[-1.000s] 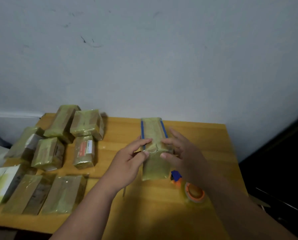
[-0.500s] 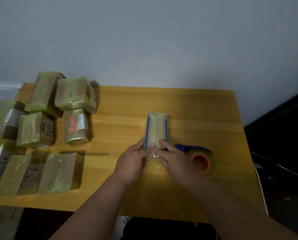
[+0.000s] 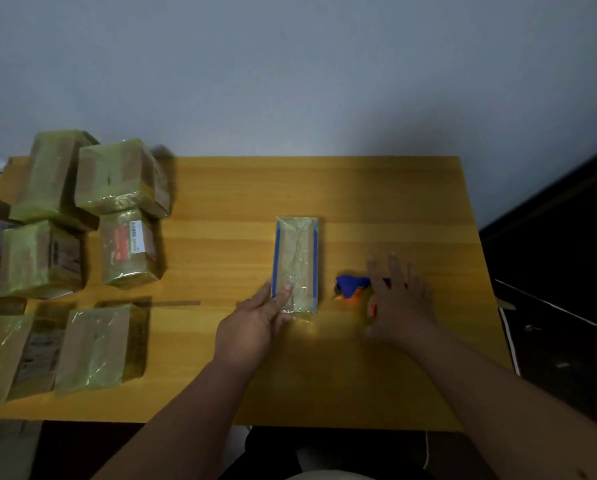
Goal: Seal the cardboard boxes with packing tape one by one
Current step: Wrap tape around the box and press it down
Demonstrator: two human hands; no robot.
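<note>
Reaching for the tape.
My left hand (image 3: 252, 327) pins the box (image 3: 296, 263) with straight fingers; my open right hand (image 3: 399, 299) should grip the tape dispenser (image 3: 350, 287) squarely.

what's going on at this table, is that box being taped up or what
A person is sealing boxes with tape. Their left hand rests straight fingers on the near end of a blue-edged box in the middle of the wooden table. Their right hand, fingers spread and blurred, is over the tape dispenser beside it. Wrapped boxes are piled at the left.
</note>
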